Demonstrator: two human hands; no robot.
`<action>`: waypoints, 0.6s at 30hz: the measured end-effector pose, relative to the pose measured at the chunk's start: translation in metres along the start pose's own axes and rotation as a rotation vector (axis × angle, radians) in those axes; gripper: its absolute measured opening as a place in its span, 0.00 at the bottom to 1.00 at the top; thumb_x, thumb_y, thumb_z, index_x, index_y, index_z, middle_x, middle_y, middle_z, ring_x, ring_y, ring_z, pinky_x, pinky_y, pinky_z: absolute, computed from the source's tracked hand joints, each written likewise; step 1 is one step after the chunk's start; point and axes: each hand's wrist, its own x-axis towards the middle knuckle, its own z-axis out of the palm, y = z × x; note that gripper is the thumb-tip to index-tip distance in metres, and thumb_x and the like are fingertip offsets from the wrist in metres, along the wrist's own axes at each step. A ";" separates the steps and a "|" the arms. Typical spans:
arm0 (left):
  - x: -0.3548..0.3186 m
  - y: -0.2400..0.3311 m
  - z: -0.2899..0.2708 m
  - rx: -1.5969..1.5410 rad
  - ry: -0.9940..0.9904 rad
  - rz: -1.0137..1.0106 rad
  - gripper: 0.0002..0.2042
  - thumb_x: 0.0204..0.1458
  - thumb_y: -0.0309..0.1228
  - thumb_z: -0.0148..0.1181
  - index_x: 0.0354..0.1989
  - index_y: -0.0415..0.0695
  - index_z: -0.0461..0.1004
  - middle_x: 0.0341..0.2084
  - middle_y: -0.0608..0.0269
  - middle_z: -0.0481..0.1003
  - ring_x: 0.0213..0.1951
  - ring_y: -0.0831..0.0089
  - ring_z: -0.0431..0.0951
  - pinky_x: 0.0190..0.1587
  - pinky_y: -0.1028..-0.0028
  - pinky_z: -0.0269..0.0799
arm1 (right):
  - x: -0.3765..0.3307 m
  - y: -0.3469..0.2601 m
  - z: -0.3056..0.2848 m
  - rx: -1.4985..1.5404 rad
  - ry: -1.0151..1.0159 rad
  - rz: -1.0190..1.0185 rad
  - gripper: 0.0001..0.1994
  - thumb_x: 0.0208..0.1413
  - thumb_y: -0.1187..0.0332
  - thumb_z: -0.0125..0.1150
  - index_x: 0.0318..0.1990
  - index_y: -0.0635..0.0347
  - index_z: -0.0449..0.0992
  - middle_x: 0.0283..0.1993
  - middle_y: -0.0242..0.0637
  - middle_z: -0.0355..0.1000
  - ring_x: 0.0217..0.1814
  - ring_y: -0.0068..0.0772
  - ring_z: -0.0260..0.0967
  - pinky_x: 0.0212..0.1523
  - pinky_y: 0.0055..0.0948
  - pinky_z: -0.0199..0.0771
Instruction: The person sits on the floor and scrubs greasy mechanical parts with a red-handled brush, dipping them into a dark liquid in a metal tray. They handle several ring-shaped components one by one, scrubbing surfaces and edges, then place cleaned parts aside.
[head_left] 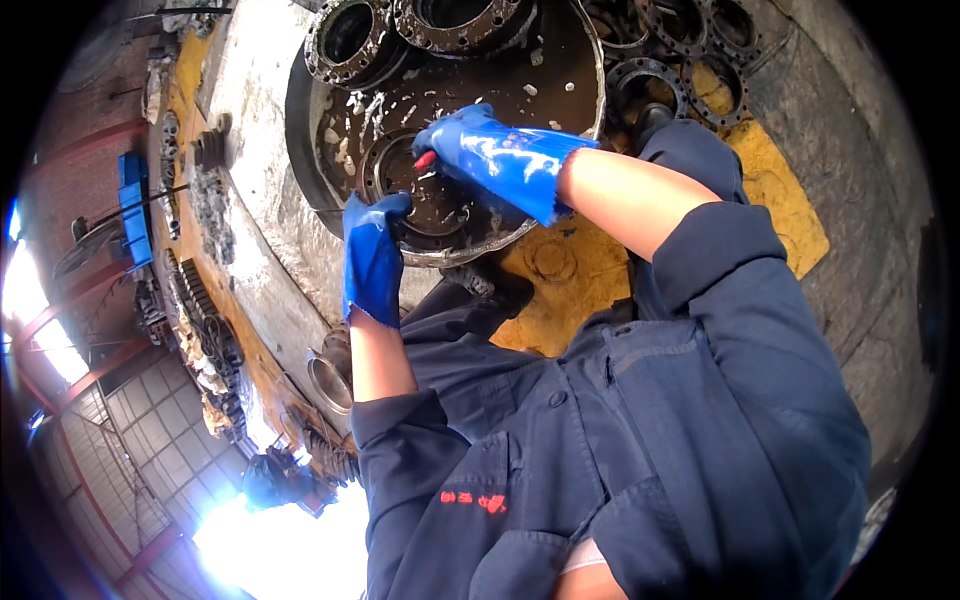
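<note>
The left hand point(372, 258), in a blue rubber glove, is closed over the near-left rim of a round metal ring part point(425, 195), fingers hooked over its edge. The right hand point(490, 150), also gloved in blue, is curled down into the middle of the same part, and a small red object point(426, 160) shows at its fingertips; what that object is cannot be made out. The ring part lies tilted in the near side of a wide, shallow metal basin point(570, 60) holding dark liquid with pale flecks floating on it.

At the basin's far side sit two more large ring-shaped parts point(350, 40), dark and greasy. To the right of the basin, flat flanges with bolt holes point(690, 50) lie stacked on the floor, next to a yellow-painted patch of floor point(770, 190). The person wears dark blue overalls point(650, 420) with the sleeves pushed up, forearms bare. To the left, a row of dirty machine parts point(205, 330) runs along a yellow strip, and a short metal cylinder point(330, 380) stands near the left elbow.
</note>
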 end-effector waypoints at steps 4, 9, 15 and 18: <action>0.005 -0.008 -0.003 -0.040 0.034 -0.015 0.21 0.49 0.19 0.64 0.54 0.35 0.79 0.38 0.58 0.84 0.34 0.67 0.83 0.42 0.70 0.81 | -0.021 -0.007 -0.007 0.138 -0.041 0.163 0.18 0.59 0.53 0.70 0.55 0.41 0.85 0.53 0.36 0.84 0.56 0.46 0.82 0.56 0.41 0.79; 0.009 -0.022 -0.019 0.214 -0.075 0.133 0.19 0.63 0.37 0.58 0.55 0.35 0.79 0.45 0.55 0.83 0.45 0.66 0.82 0.54 0.69 0.76 | -0.037 0.005 0.005 0.424 -0.124 0.165 0.22 0.56 0.52 0.68 0.48 0.62 0.84 0.42 0.51 0.84 0.45 0.47 0.82 0.50 0.42 0.79; 0.006 -0.036 -0.035 0.224 -0.071 0.160 0.27 0.69 0.49 0.55 0.57 0.33 0.78 0.46 0.54 0.83 0.47 0.67 0.82 0.54 0.69 0.75 | -0.114 -0.003 -0.028 0.849 -0.189 -0.075 0.18 0.66 0.57 0.58 0.46 0.64 0.83 0.34 0.46 0.78 0.37 0.37 0.75 0.44 0.37 0.73; 0.007 -0.018 -0.006 0.118 0.062 0.077 0.20 0.62 0.35 0.63 0.56 0.33 0.77 0.43 0.56 0.83 0.41 0.69 0.82 0.48 0.70 0.78 | -0.103 0.005 -0.006 0.820 0.002 -0.362 0.17 0.70 0.56 0.55 0.44 0.61 0.83 0.33 0.33 0.76 0.34 0.24 0.69 0.41 0.33 0.70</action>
